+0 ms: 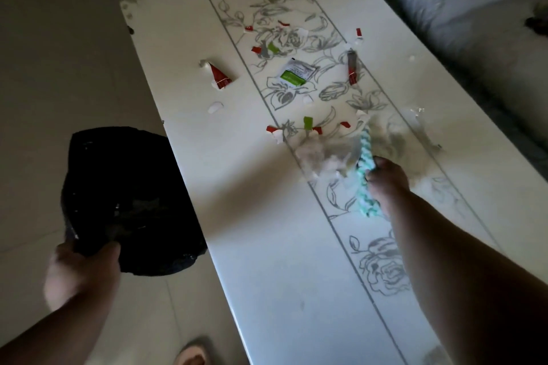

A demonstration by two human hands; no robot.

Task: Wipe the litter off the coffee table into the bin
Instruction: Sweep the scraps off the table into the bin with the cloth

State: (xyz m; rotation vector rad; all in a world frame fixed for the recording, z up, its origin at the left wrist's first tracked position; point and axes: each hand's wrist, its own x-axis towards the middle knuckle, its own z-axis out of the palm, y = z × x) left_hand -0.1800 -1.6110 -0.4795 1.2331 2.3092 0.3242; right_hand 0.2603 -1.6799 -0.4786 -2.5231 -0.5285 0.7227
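Note:
A white coffee table (237, 187) with a grey flower pattern carries scattered litter. There is a green and white sachet (295, 74), a torn red wrapper (218, 75), a dark red stick pack (352, 67) and several red, green and white scraps (308, 123). My right hand (385, 179) grips a teal and white cloth (364, 175) on the table top, beside a blurred heap of white crumpled paper (314, 157). My left hand (84, 267) grips the near rim of a bin lined with a black bag (127, 195), held against the table's left edge.
A grey sofa (474, 24) runs along the table's far right side. Pale floor tiles (44, 68) lie to the left of the table. A foot in a slipper (192, 354) shows at the bottom edge.

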